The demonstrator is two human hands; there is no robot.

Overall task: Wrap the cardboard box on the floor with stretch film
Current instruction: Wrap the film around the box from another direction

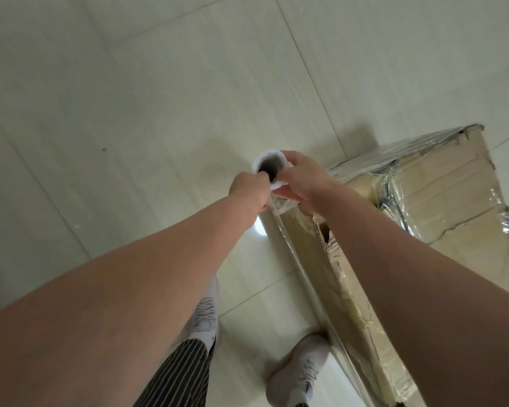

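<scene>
- Left hand [249, 190]: fingers are curled tight and hooked over the near rim of the white stretch film roll with the dark cardboard core [269, 165]. The tips look tucked into the core hole, but I can't see them properly.
- Right hand [301, 179]: fingers and thumb are wrapped round the outside of the same roll from the side facing the box, so it's a proper grip. Both hands have hold of it.
- The roll is seen end-on and held up off the floor, just off the near left corner of the brown cardboard box [441, 186].
- A clear sheet of stretch film [303, 259] runs from under the hands down along the box's left side. It looks pulled fairly taut, with the edge bunched into a shiny ridge.
- The box itself sits on the floor to the right of the hands. It's pretty beat up, with torn edges and a hole in the side near the right forearm, and there's crinkly film over its top and far side already.
- The glossy pale floor tiles [159, 98] stretch away left of the box.
- Next to the box's left side: two pale pink sneakers, one [299, 368] almost touching the filmed side and the other [207, 312] further left, plus a dark pinstriped trouser leg [182, 374].
</scene>
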